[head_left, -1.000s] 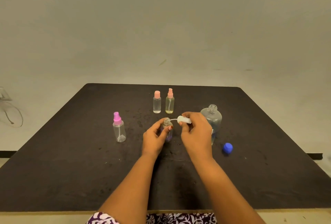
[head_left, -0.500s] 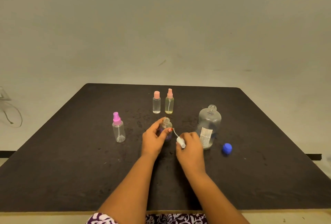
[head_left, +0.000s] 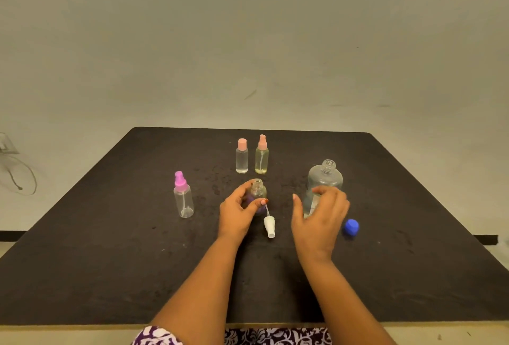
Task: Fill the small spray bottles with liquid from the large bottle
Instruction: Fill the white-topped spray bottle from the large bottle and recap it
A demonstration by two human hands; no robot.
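4 small bottles share the table [head_left: 110, 262] with the large bottle [head_left: 326, 178], and the layout suggests your order of work. The pink-capped bottle [head_left: 241, 157] and the peach-topped bottle [head_left: 261, 156] stand side by side towards the far edge. Both are closed and look filled, so they seem set out of the way. The magenta-topped bottle [head_left: 183, 198] waits nearer the left edge, sealed and apparently empty.

Near the middle of the table, your left hand [head_left: 237, 215] grips the open small bottle [head_left: 257, 193]. Thumb and fingers curl round its body and hold it upright, probably so a pour cannot tip it. Its white spray head [head_left: 269, 224] lies on the table just on the near side of it, dip tube pointing back at the bottle, handy for refitting.

The large bottle stands uncapped towards the right edge, and its blue cap [head_left: 350, 227] sits beside it on the near-right side.

Your right hand [head_left: 319, 220] holds nothing. Its fingers are loosely spread in front of the large bottle's lower body. Whether they touch it cannot be told from this angle. The pose suggests a reach to lift it and pour.
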